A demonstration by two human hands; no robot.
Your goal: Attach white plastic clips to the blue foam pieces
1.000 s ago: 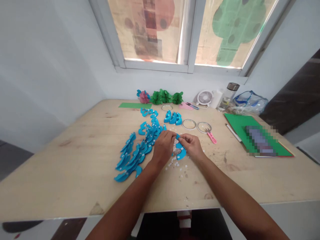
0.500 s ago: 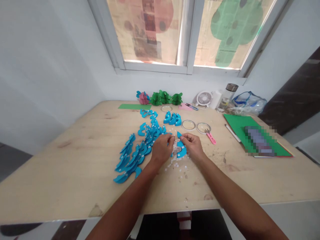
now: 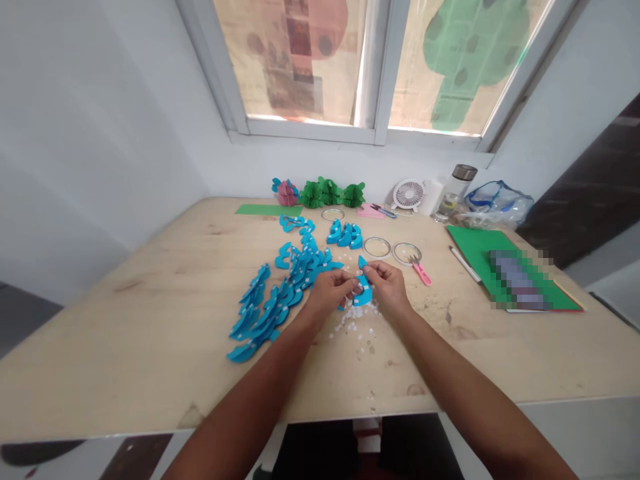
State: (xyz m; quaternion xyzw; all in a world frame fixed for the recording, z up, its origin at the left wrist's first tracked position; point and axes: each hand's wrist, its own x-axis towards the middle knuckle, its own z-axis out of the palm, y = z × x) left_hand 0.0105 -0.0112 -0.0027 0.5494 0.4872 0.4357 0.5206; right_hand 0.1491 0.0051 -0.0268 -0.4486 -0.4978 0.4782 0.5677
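Note:
My right hand [image 3: 389, 285] pinches the upper end of a curved blue paper piece [image 3: 363, 297] with small white squares on it. Thumb and fingers of my left hand [image 3: 331, 291] are closed together at the left side of that piece; whatever is between them is too small to make out. Under both hands lie scattered white paper bits [image 3: 353, 320]. To the left of my left hand spreads a pile of similar blue curved pieces [image 3: 280, 303], also dotted with white squares.
Folded blue stacks [image 3: 345, 235], tape-like rings [image 3: 377, 247] and pink-handled snips [image 3: 421, 272] lie beyond my hands. Green and pink paper figures [image 3: 327, 193], a small fan [image 3: 409, 195] and a bottle [image 3: 455, 193] line the wall. Green sheets [image 3: 480, 247] lie at right.
My left hand has shifted right, its fingertips now at the blue piece. The piece's upper end stands slightly higher in my right hand's pinch.

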